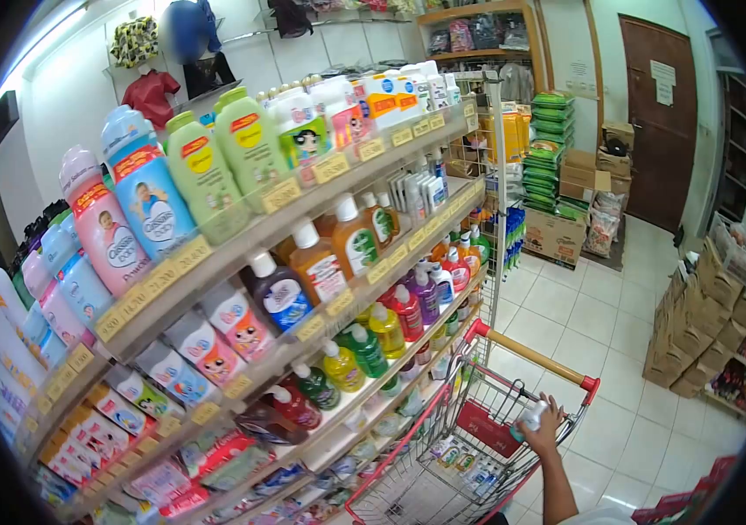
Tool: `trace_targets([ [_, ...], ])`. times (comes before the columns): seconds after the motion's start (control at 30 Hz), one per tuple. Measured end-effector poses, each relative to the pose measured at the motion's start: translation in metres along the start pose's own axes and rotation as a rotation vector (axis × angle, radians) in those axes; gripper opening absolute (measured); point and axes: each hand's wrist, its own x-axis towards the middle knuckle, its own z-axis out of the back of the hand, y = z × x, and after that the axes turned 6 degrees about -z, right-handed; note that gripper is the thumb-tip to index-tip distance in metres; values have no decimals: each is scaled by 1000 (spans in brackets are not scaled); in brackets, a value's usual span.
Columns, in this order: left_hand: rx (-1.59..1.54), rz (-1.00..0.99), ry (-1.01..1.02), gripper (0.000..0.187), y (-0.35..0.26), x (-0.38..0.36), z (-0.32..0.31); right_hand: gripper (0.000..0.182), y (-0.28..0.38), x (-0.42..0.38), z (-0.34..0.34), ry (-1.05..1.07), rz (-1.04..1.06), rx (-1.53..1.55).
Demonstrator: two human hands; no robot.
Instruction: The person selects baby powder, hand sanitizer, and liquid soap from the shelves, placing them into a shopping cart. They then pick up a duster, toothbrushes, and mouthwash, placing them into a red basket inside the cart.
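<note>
My right hand [548, 423] reaches in from the bottom right and is closed around a small white bottle [531, 415] with a greenish part at its lower end. Its label cannot be read. Hand and bottle are above the wire shopping cart [440, 418], close to the red child-seat panel [488, 428]. Several small packaged items [469, 464] lie low in the cart. My left hand is out of view.
Left of the cart runs a tiered shelf [338, 188] with price tags, powder bottles [154, 203] and liquid soaps [362, 350]. Green packs [550, 140] and cartons [551, 236] stand at the back near a brown door [655, 122]. Boxes [697, 328] are stacked at right.
</note>
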Motion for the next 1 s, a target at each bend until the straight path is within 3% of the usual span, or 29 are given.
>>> trace_targets([
  [0.03, -6, -14, -23, 73, -5, 0, -16, 65, 2, 15, 9, 38, 16, -91],
  [0.2, -43, -79, -99, 73, -25, -2, -104, 58, -78, 99, 16, 15, -61, -33],
  [0.33, -84, -102, -106, 73, -44, 11, -173, 56, -100, 163, 45, -14, -13, 37],
  [0.4, -107, -122, -103, 73, -60, 22, -204, 52, -56, 207, 87, 4, -76, 242],
  [0.43, -119, -133, -100, 73, -68, 29, -218, 45, -67, 239, 81, -2, 114, 359],
  [0.47, -127, -146, -112, 64, -79, 35, -231, 37, -42, 265, 97, 121, 17, 541],
  [0.53, -260, -66, -48, 59, -103, 55, -246, 42, 25, 313, 142, 139, 148, 572],
  [0.6, -220, -55, -9, 55, -124, 64, -265, 58, 76, 355, 179, -7, 284, 510],
  [0.83, -145, -132, 36, 48, -192, 101, -331, 58, 243, 522, 277, -115, 810, 593],
  [0.9, -168, -126, -43, 44, -201, 106, -351, 56, 286, 550, 300, -213, 888, 436],
  [1.0, -93, -225, -165, 41, -234, 108, -382, 55, 329, 612, 295, -254, 1109, 545],
])
